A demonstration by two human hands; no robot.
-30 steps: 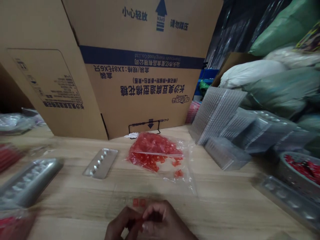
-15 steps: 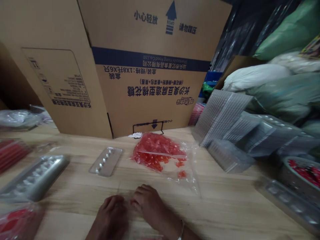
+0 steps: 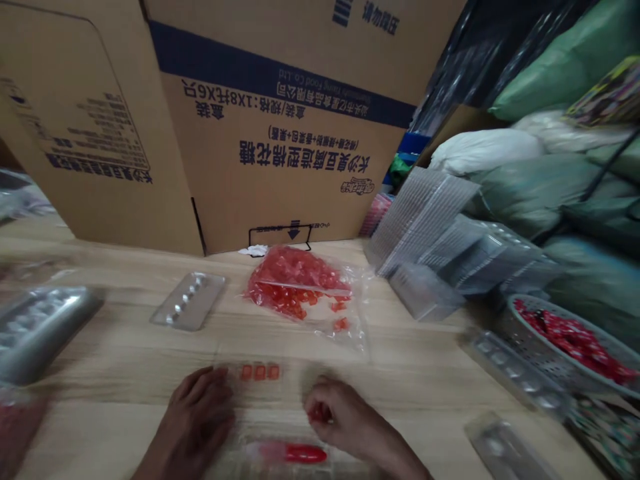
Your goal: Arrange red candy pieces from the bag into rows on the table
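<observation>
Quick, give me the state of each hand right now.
Left hand: open, fingers flat on the clear tray.
Right hand: closed, pinching small red pieces.

You are sitting at a packing bench in a storeroom or small packing workshop. A big printed shipping carton point(image 3: 280, 127) is standing on the wooden table point(image 3: 440, 393), stacks of clear blister trays point(image 3: 440, 233) are leaning beside it, and stuffed sacks point(image 3: 550, 173) are piling up on your right.
</observation>
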